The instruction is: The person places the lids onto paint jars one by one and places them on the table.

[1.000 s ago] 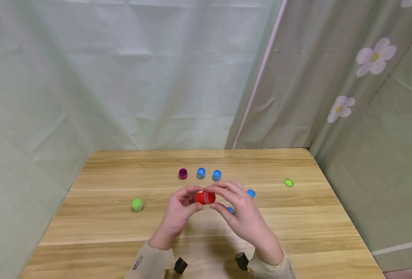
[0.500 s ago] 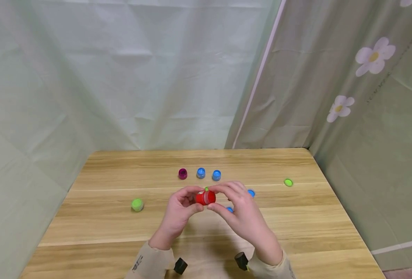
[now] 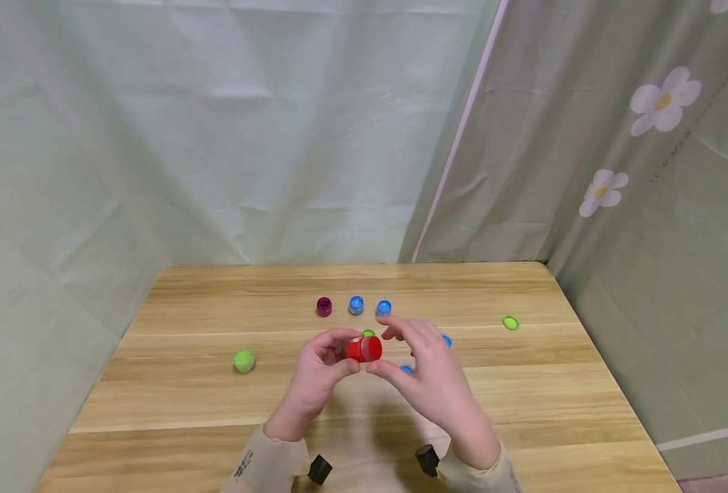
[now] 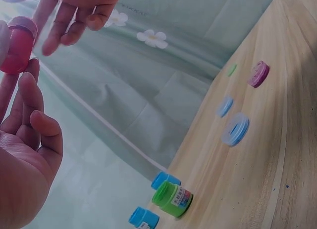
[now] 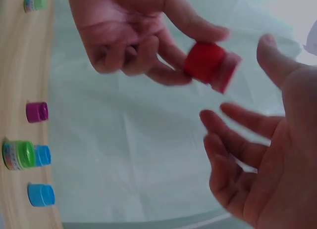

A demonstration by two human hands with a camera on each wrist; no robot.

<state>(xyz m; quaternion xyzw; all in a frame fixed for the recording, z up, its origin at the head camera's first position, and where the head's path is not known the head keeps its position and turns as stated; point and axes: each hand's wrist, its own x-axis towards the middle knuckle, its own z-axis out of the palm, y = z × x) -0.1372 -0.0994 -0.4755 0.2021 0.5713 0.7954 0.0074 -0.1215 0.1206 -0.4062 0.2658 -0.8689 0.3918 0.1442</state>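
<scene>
My left hand (image 3: 322, 370) holds a small red paint jar (image 3: 364, 349) between thumb and fingers, above the table. The jar lies tilted on its side, its lid end (image 5: 227, 72) pointing toward my right hand (image 3: 428, 373). In the right wrist view a gap separates the right fingers (image 5: 233, 140) from the jar. The right thumb stands on the near side of it, with nothing between thumb and fingers. An open green jar (image 4: 172, 198) stands on the table behind the red one, mostly hidden in the head view.
An uncapped purple jar (image 3: 324, 307) and two uncapped blue jars (image 3: 356, 305) stand toward the back. A lidded green jar (image 3: 244, 361) is at left. Loose lids lie at right: blue (image 4: 235, 129), another blue (image 4: 225, 106), purple (image 4: 258, 73) and green (image 3: 510, 322). Curtains hang behind the table.
My right fingers have come off the red jar, spreading up and to the right. The green jar behind it has come into view. My left hand and the red jar stay nearly in place.
</scene>
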